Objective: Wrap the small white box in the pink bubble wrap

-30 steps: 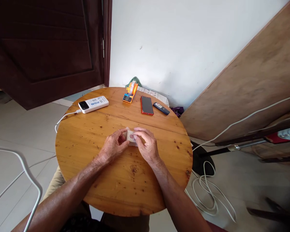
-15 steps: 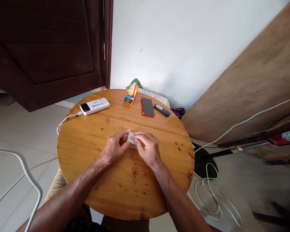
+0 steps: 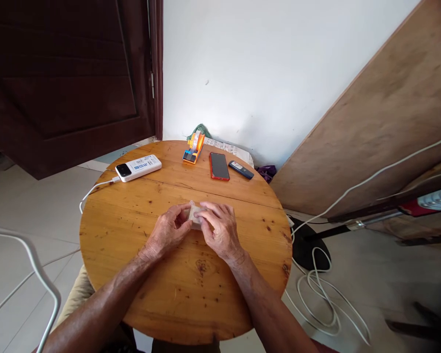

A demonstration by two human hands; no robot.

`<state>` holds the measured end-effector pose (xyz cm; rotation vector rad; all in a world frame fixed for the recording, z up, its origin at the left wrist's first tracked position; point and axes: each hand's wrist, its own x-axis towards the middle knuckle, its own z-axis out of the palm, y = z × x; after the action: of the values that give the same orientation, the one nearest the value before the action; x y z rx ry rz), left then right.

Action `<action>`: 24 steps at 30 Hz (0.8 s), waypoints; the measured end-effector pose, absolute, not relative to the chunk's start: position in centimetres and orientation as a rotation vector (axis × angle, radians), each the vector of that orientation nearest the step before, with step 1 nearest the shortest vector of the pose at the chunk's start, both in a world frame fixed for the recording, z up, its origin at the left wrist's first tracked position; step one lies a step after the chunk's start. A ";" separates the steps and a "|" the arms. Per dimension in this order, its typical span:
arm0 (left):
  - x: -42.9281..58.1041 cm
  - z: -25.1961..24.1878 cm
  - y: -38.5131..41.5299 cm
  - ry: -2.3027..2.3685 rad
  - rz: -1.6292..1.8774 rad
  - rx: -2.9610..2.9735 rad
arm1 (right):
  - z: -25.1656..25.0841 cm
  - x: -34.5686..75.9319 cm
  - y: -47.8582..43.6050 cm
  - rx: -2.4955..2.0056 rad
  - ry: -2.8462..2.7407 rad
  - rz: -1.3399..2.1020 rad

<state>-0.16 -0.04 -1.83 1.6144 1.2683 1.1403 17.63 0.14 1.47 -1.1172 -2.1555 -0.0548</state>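
Between my hands, over the middle of the round wooden table (image 3: 139,274), is a small whitish box-like packet (image 3: 195,215) in what looks like clear wrapping. My left hand (image 3: 169,226) grips its left side, thumb at the near edge and fingers behind. From the right, my right hand (image 3: 219,226) holds it too, with fingertips pressed on its top and the thumb at the near side. Part of the packet is hidden by the fingers. Beyond the hands stands an orange and blue tape dispenser (image 3: 193,148) with a roll of clear tape.
A white power bank (image 3: 139,168) with a cable plugged in lies at the left. Behind the hands lie a red-edged phone (image 3: 219,166) and a dark blue handheld device (image 3: 241,169). Coiled white cable (image 3: 318,299) is on the floor at the right, beside a black round base (image 3: 310,247).
The camera view has shifted slightly, so the table appears a little lower and further left. Both hands stay on the packet; my right fingers have moved slightly on its top.
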 end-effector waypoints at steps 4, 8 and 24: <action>-0.2 -1.8 -0.1 1.273 1.134 1.621 | 1.4 17.6 0.2 -1.113 -2.155 -0.008; -0.3 -1.5 -0.1 1.302 1.103 1.639 | 1.7 17.9 0.1 -1.062 -2.134 0.059; -0.4 -0.8 -0.4 1.336 1.174 1.742 | 1.4 19.7 1.1 -1.269 -1.919 0.169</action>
<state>-0.42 -0.38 -0.80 1.7425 1.3356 1.1738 19.68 1.09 1.45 -1.2687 -1.9187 0.1690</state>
